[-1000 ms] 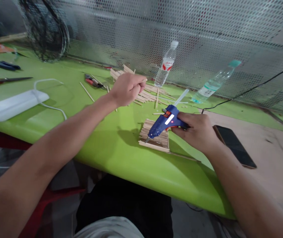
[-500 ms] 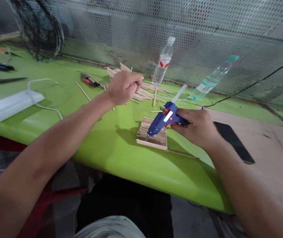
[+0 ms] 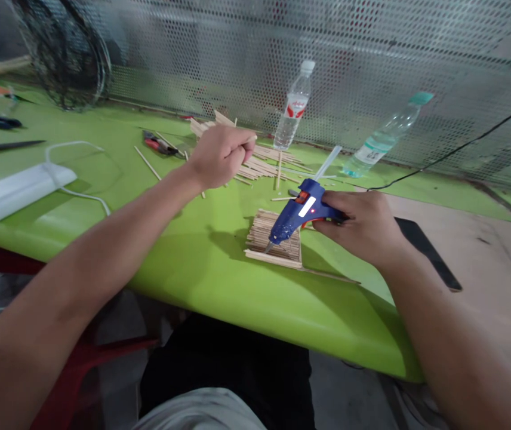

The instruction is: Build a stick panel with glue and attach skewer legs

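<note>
My right hand [image 3: 360, 224] is wrapped around the handle of a blue hot glue gun [image 3: 298, 212], a clear glue stick [image 3: 328, 162] poking out of its back. The gun's nozzle points down at the near edge of a small panel of wooden sticks [image 3: 262, 233], laid side by side with a thicker strip along the front. My left hand [image 3: 222, 155] is a closed fist held above the loose wooden sticks [image 3: 262, 167]. A small pale tip shows at its thumb; what the fingers hold, if anything, is hidden.
Behind stand two water bottles [image 3: 295, 104] [image 3: 385, 137] before a perforated metal screen [image 3: 219, 60]. Red-handled pliers [image 3: 161, 143], a white power strip [image 3: 18, 191] and scissors [image 3: 9, 146] lie leftward. A phone [image 3: 428, 251] rests on a board [image 3: 488, 257] at right. The green table's [image 3: 219, 292] front edge is near.
The glue gun's nozzle has shifted slightly right along the near edge of the stick panel, my right hand moving with it. My left fist stays nearly in place; the view has shifted slightly.
</note>
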Demonstrator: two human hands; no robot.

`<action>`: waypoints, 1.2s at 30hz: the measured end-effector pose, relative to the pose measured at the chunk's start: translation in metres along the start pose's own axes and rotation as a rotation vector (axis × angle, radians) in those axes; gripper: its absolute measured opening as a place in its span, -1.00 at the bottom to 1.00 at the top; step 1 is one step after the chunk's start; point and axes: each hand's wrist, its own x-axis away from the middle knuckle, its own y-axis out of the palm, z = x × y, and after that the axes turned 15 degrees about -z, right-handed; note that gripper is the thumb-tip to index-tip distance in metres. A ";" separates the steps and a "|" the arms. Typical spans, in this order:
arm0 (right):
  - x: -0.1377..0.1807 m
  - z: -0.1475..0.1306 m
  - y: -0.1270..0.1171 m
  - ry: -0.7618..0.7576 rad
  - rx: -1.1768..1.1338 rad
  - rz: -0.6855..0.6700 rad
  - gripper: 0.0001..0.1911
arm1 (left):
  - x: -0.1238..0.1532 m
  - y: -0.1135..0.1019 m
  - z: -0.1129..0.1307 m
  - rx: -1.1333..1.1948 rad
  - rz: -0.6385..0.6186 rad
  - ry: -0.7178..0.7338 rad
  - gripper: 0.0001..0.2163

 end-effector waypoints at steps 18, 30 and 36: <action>0.002 0.003 -0.004 -0.004 -0.027 -0.012 -0.95 | 0.000 0.000 -0.001 0.006 0.008 -0.009 -0.73; 0.003 -0.002 -0.012 -0.002 -0.052 -0.040 -0.96 | 0.000 0.002 -0.003 0.012 0.025 0.013 -0.73; 0.003 -0.001 -0.013 0.002 -0.032 -0.042 -0.96 | 0.000 0.002 -0.003 0.022 0.005 -0.004 -0.75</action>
